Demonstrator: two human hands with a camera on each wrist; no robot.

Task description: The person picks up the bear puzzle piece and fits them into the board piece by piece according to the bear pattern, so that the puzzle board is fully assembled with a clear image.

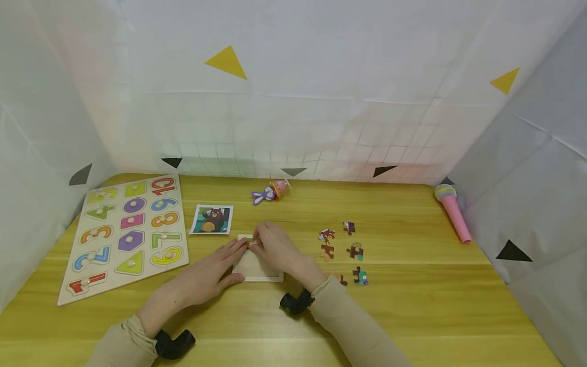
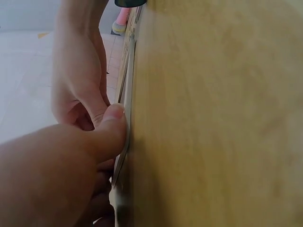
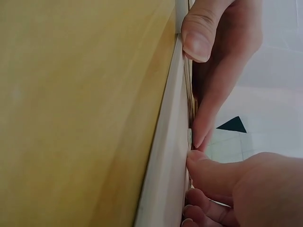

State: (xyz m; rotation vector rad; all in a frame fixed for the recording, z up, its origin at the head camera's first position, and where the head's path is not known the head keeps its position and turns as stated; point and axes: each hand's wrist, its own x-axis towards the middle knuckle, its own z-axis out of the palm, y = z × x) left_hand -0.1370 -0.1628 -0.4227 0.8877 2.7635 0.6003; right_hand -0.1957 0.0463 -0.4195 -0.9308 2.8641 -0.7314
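A small pale puzzle frame (image 1: 259, 272) lies on the table before me. My left hand (image 1: 208, 272) rests on its left side, fingers stretched toward the upper left corner, the thumb at the near edge. There my right hand (image 1: 277, 250) pinches a puzzle piece (image 1: 248, 245) between thumb and fingers; the hands cover most of it. The fingertips of both hands nearly meet, as the right wrist view also shows along the frame's rim (image 3: 165, 137). Right of the frame lie several loose puzzle pieces (image 1: 355, 251), one partly behind the right wrist.
A bear picture card (image 1: 212, 220) lies behind the left hand. Farther left is a wooden number-and-shape board (image 1: 123, 265). A purple rabbit toy (image 1: 270, 192) lies at the back, and a pink toy microphone (image 1: 454, 214) at the far right. White sheeting (image 1: 321, 127) encloses the table's back and sides.
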